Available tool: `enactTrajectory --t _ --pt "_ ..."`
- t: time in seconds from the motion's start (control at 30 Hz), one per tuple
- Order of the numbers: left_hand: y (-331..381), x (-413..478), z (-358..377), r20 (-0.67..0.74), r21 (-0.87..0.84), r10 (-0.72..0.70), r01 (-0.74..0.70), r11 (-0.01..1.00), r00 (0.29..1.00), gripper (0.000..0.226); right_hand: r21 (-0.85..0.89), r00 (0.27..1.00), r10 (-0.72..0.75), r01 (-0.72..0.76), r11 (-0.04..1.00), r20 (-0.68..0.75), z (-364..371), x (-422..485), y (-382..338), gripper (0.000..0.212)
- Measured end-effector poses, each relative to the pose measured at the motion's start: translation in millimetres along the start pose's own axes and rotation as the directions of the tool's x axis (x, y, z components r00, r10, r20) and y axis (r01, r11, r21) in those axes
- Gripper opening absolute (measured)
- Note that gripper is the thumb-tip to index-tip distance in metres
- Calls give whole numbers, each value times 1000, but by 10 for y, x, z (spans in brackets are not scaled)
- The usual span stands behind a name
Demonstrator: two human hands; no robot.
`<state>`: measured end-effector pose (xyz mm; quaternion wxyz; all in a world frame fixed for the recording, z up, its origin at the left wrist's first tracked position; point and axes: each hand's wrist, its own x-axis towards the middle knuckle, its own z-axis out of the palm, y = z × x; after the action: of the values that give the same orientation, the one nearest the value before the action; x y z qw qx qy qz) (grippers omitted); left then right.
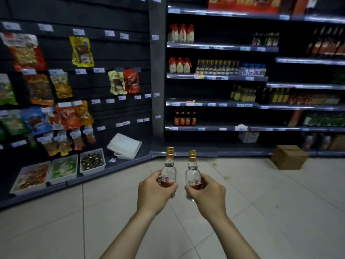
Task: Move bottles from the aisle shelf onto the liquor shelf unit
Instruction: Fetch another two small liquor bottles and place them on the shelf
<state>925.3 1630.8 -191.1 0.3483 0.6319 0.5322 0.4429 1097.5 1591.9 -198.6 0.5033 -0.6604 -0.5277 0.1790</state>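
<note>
Low at six o'clock of the view, above the tiled floor [261, 202], two bare hands are held forward side by side. The left hand [153, 193] has fingers and thumb curled round the lower body of a small clear bottle [168, 171] with a gold cap. The right hand [207, 195] grips a matching bottle [193, 172] the same way. Both bottles stand upright, near each other but apart, with their red-marked labels facing the camera.

Beyond them, from twelve to three o'clock, stands the liquor shelf unit [211, 78], its dark shelves partly stocked. Cream bottles [180, 65] with red tops sit near twelve o'clock, with a row of small gold-capped bottles [217, 67] just to their three o'clock side. Dark red-labelled bottles [184, 116] stand lower down. At four o'clock a cardboard box [288, 157] sits on the floor near the unit's base.

From nine to eleven o'clock a dark rack [115, 53] carries hanging snack packets [68, 117], with white trays [61, 179] of loose goods at its foot.
</note>
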Motion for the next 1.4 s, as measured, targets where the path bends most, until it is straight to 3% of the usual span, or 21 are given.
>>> enactTrajectory --t 0.43,0.63,0.77,1.03,1.2,1.4 --pt "9 3175 2224 128 -76 8 1 997 992 36 -9 987 121 -123 992 -108 -74 3417 1345 37" --pt "190 4325 3126 189 -71 10 4 997 982 28 -6 966 192 -196 981 -172 -321 4708 1900 35" --pt "276 5081 3803 208 -55 33 -22 998 978 23 -8 965 194 -198 980 -178 -499 5556 2328 44" --pt "678 6699 5328 178 -71 35 -22 997 983 32 -14 976 155 -159 987 -151 -1102 7609 3211 32" --pt "988 7672 6084 137 -67 40 -31 997 990 30 -12 975 162 -166 986 -154 -1408 8830 3609 43" --pt "1281 8891 6819 98 -4 114 -114 993 989 26 14 983 126 -125 992 -136 -1577 10159 4029 38"
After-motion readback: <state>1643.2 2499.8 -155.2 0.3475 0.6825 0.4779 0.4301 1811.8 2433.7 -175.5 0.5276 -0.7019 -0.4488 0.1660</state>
